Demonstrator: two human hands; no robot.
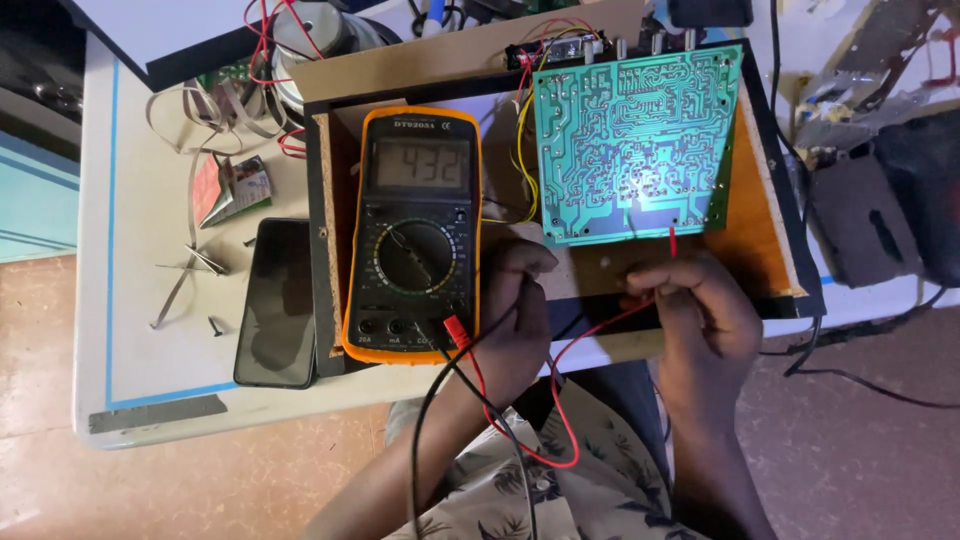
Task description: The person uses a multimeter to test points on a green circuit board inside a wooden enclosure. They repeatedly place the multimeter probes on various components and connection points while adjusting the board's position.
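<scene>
Two hands at work: my right hand [690, 310] pinches the red probe [671, 243], fingers closed round it, tip touching the lower edge of the green circuit board [635, 140] in the wooden case [770, 250]. My left hand [515, 310] is curled shut beside the orange multimeter [412, 235], by the black lead [440, 400]; I cannot tell what it grips. Dark phone [277, 300] lies left on the surface [130, 300].
</scene>
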